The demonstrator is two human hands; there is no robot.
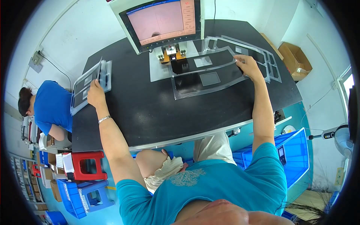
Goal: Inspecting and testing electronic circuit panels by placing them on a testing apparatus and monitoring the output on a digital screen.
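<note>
My right hand [249, 68] is closed on the right end of a clear film sheet with a dark panel [198, 65]. The sheet's left end lies under the head of a bench machine [172, 56]. A similar film sheet [191, 84] lies just nearer to me, partly beneath my right fingers. At the table's left edge, my left hand [96, 93] pinches the near side of a film sheet on a stack of such sheets [80, 92]. Some edges in that stack look lifted and slightly blurred. More clear sheets [273, 65] lie overlapped at the right.
A monitor [159, 22] stands over the machine on the black table [157, 116]. Beyond the right edge is a cardboard box [295, 60]. A person in blue [56, 103] sits bent at the left, near a red stool [87, 165]. Blue crates [296, 157] stand below right.
</note>
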